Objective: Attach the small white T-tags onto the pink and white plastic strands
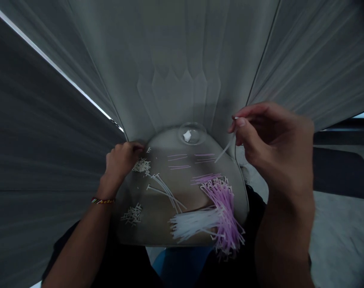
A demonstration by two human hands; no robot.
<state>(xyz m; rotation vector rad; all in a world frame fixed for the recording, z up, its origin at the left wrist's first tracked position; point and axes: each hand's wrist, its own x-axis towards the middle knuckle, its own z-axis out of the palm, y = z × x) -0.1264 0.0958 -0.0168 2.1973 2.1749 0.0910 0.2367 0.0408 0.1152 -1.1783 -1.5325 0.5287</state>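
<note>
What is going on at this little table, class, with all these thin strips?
A person sits at a small round table scattered with cable ties. The right hand is raised and pinches one white cable tie by its end. The left hand rests at the table's edge beside a small heap of white clipped pieces. Bundles of purple ties and white ties lie near the front.
</note>
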